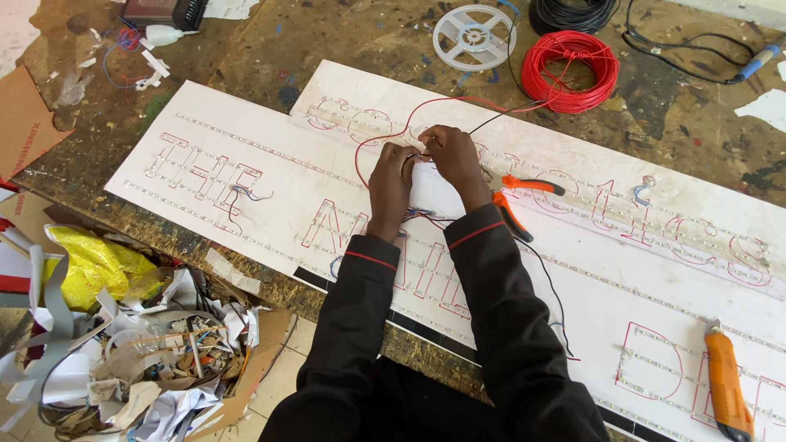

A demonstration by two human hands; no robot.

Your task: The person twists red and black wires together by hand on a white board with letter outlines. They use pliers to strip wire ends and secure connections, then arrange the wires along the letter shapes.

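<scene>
Both hands, left hand and right hand, pinch red wire ends together mid-panel on the white sign panel, bench centre. Risk: tugging could loosen LED strips; orange pliers beside wrist may snag sleeve.

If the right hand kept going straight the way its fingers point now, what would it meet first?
The right hand points left toward the left hand, which it would meet almost at once, over the wires between them. Depth is hard to judge here.

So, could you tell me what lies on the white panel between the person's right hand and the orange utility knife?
In the head view, orange-handled pliers lie just beside the right hand; toward the utility knife there is only white sign panel with outlined letters.
</scene>
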